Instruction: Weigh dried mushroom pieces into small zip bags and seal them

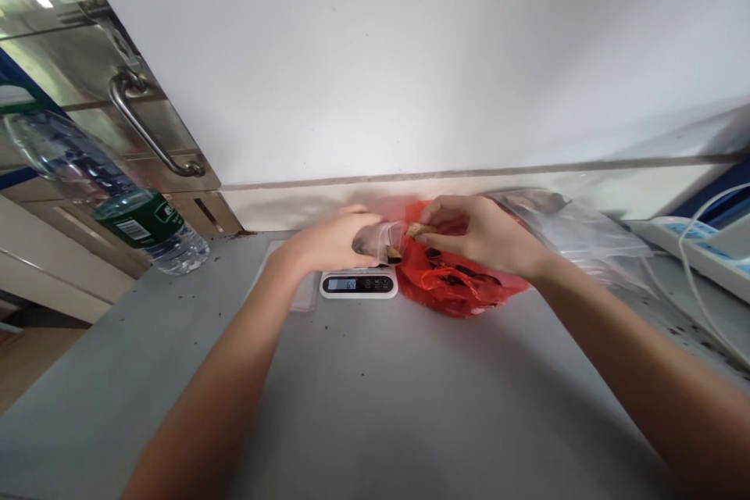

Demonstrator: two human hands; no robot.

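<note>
My left hand (340, 241) is closed around a small clear plastic bag (387, 238) above a white digital scale (359, 294). Dark and brownish pieces show inside the bag, and its mouth faces right. The scale's lit display seems to read 64, perhaps with a decimal point. Between the thumb and fingers of my right hand (469, 230) is a small light-brown dried piece (417, 230), close to the bag's mouth. Beneath that hand lies an open red plastic bag (462, 301) with dark pieces in it.
Clear plastic bags (586, 238) lie behind my right wrist. A white device (703, 250) with a cable stands at far right. On the left are a large water bottle (146, 219) and a flat clear plastic sheet or bag (301, 298). A white wall (375, 78) rises behind the grey table (375, 406).
</note>
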